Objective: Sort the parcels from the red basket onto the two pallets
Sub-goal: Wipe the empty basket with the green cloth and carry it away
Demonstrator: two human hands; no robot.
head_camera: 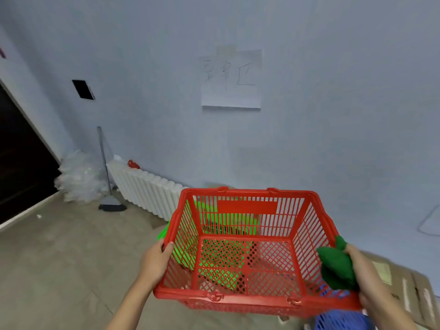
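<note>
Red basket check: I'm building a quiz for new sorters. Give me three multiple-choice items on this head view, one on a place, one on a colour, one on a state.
1. Where does the left hand grip the basket?
A. left rim B. far rim C. underside
2. What colour is the cloth in the right hand?
A. blue B. dark green C. white
3. What is inside the basket?
A. parcels B. a broom C. nothing

Key: 1 A, its fingers curl over the left rim. 2 B, the bundle is dark green. 3 C, the mesh floor shows bare.
</note>
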